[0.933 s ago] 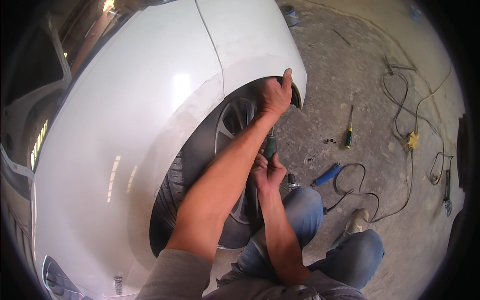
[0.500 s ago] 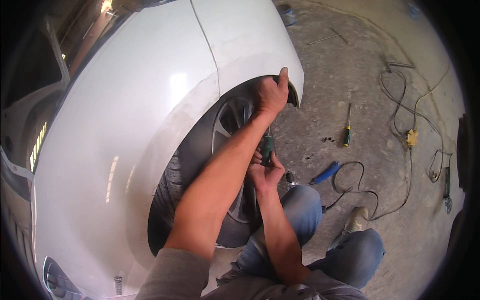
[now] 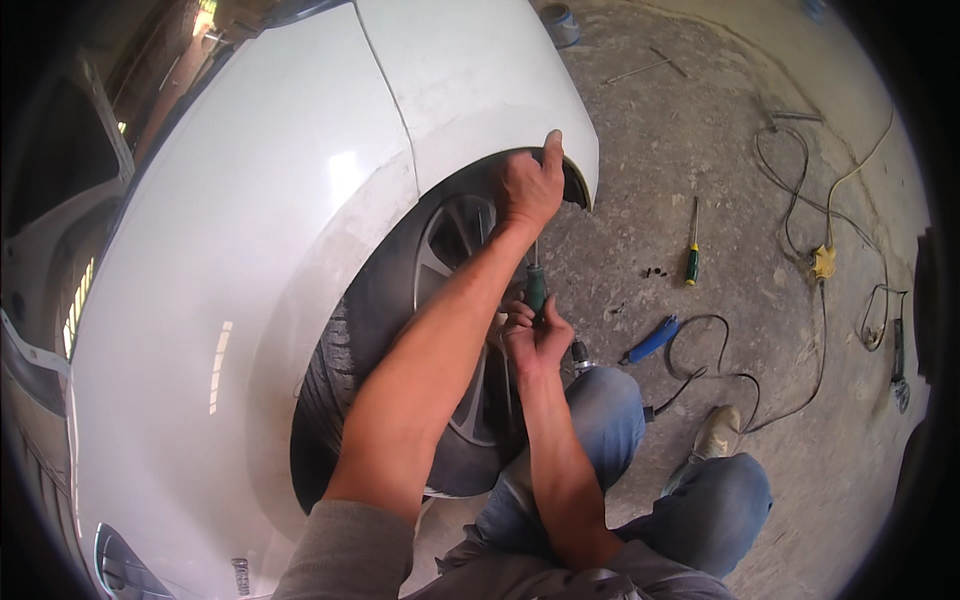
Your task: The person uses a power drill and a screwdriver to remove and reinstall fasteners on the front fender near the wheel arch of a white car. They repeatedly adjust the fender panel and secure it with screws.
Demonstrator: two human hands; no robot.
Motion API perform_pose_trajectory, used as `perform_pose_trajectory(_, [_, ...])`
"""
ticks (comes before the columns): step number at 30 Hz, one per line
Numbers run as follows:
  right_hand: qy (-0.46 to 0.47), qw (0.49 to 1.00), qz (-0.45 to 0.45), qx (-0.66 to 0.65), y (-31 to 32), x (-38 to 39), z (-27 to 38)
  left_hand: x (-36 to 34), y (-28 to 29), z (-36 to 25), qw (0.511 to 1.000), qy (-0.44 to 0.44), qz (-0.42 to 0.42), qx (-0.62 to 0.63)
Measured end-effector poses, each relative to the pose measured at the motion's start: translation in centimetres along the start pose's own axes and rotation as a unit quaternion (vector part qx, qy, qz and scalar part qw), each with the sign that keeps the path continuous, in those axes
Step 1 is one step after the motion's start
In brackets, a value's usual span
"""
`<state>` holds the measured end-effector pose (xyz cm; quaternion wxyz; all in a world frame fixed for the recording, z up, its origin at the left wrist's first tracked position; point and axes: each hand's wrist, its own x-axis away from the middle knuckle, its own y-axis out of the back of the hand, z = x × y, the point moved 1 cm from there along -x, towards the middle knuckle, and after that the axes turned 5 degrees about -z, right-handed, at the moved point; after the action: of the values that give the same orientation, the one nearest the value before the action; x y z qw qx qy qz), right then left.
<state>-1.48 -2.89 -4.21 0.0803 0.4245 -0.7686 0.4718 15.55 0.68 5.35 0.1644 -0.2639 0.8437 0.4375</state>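
2 bare hands at 1 white, curved car body (image 3: 250, 200), both nr its wheel arch. L hand (image 3: 533, 188) is up at the arch rim, thumb pointing up, other fingers bent inward & mostly hidden; can't tell if they grip anything. R hand (image 3: 538, 342), lower, palm partly showing, has thumb & fingers wrapped round the green-handled screwdriver (image 3: 536, 292). That tool stands approx upright in view, just outside the wheel, metal shaft running up twd the L wrist; tip not visible.

1 black-tyred, grey-spoked wheel (image 3: 430, 270) sits in the arch, partly behind the L forearm. 2 knees in faded blue denim jeans (image 3: 605, 425) are bent at R of it, w/ 1 pale shoe (image 3: 718, 432) showing.

On the rough grey concrete floor (image 3: 660, 180): 1 more screwdriver, green-&-yellow-handled w/ long thin shaft (image 3: 693, 262), well apart from the hands; nr it a few tiny dark bits (image 3: 655, 272), too small to count. 1 blue, rounded-body tool (image 3: 653, 340) lies R of the knee, nr a looping black cord (image 3: 755, 385). 1 dark tool w/ silvery collar (image 3: 581, 357) shows just above the knee, rest hidden. Farther R: 1 yellow block (image 3: 824, 262) joined to cables, 1 dark long-handled tool (image 3: 899, 365). Up top: 1 blue-grey can (image 3: 559, 26), 2 thin crossed rods (image 3: 640, 73).
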Motion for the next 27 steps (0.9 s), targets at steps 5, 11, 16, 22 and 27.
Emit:
perform_pose_trajectory(5, [-0.151, 0.978, 0.141, 0.03, 3.8, -2.4, 1.8, 0.3, -0.2, -0.6, 0.999, -0.02, -0.029, 0.017])
perform_pose_trajectory(11, [-0.16, 0.97, 0.174, 0.053, 1.6, 0.1, 0.4, 0.6, 0.7, -0.9, 0.998, 0.057, -0.003, 0.008])
perform_pose_trajectory(16, [-0.112, 0.987, 0.108, 0.039, 2.4, -1.0, 0.9, 2.8, 0.7, -0.2, 0.996, 0.067, -0.053, 0.027])
perform_pose_trajectory(22, [0.014, 0.987, 0.082, 0.138, 3.5, -1.3, 1.3, 7.4, 1.6, -1.2, 0.98, 0.123, -0.123, 0.099])
perform_pose_trajectory(27, [0.0, 0.985, 0.117, 0.128, 3.4, 0.2, 1.3, 6.2, 1.2, -1.2, 0.979, 0.117, -0.116, 0.117])
